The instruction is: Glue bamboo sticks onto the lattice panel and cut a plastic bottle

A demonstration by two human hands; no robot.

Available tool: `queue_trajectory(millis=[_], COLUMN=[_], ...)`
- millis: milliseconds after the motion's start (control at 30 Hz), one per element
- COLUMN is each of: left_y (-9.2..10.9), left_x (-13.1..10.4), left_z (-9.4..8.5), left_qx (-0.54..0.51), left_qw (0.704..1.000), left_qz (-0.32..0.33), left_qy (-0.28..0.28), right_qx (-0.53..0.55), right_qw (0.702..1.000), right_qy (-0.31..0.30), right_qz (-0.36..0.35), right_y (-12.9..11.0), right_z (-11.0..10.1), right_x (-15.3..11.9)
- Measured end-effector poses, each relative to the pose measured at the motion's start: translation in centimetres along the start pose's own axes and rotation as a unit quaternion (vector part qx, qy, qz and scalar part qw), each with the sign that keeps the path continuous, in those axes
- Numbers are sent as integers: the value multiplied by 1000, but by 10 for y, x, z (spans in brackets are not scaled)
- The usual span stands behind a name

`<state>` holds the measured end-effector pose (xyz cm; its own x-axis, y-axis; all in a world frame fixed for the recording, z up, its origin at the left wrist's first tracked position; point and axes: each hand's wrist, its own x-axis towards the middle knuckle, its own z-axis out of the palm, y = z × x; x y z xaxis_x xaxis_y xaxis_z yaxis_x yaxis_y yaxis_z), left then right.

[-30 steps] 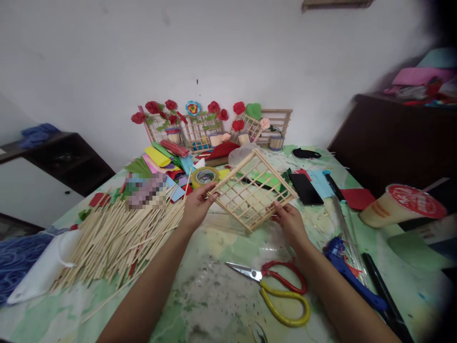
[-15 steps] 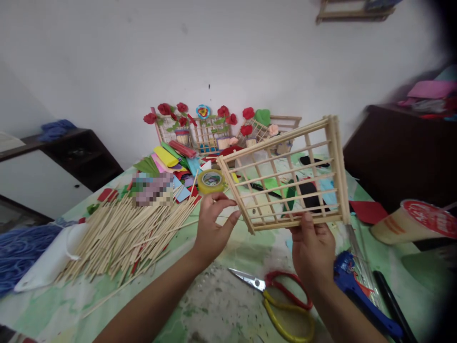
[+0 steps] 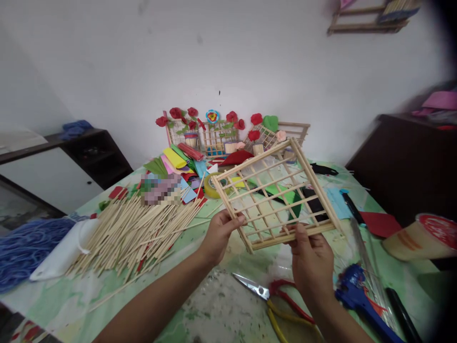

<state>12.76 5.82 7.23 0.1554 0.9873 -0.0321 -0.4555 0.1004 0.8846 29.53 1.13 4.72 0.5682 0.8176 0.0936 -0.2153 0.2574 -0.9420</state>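
Observation:
A lattice frame of thin wooden sticks (image 3: pixel 270 197) is held up, tilted, above the table. My left hand (image 3: pixel 220 238) pinches its left side strip between thumb and fingers. Along the lower edge, my right hand (image 3: pixel 311 255) grips the frame with the thumb in front and the fingers behind. Below the frame lie scissors (image 3: pixel 262 289) with one red and one yellow handle, partly covered by my right forearm. A blue glue gun (image 3: pixel 360 295) rests to the right of that hand.
Loose sticks (image 3: pixel 139 233) lie in a heap at left, beside blue cord (image 3: pixel 32 247). Yellow tape (image 3: pixel 213 186) and coloured paper (image 3: pixel 174 157) sit behind. Finished lattices with red paper flowers (image 3: pixel 232 116) lean on the wall. A lidded cup (image 3: pixel 421 237) stands right.
My left hand has closed onto the frame's left side, where its fingers were apart before. The frame has turned and dropped slightly, still in my right hand. The camera view has shifted a little.

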Motion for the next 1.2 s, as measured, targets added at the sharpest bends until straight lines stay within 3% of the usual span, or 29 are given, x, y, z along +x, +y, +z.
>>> queue_trajectory(millis=[133,500,667,867,1067,1200], left_y=[0,-1,4,3,3,4], left_x=[3,6,0,-4,-3,-3], left_z=[0,-2,1,0,1,2], left_qx=[-20,-7,-39,-91,-141,-136], left_qw=[999,997,996,980,967,967], left_qz=[-33,-77,-66,-162,-208,-215], left_qy=[15,-17,-41,-73,-34,-28], right_qx=[11,-14,19,48,106,122], right_qw=[1000,1000,999,994,984,988], right_qy=[3,-6,-26,-66,-106,-71], right_qz=[3,-26,1,78,94,60], right_y=[3,1,-1,-5,-10,-12], right_z=[-1,-4,-3,0,-3,-6], right_x=[3,7,8,7,11,18])
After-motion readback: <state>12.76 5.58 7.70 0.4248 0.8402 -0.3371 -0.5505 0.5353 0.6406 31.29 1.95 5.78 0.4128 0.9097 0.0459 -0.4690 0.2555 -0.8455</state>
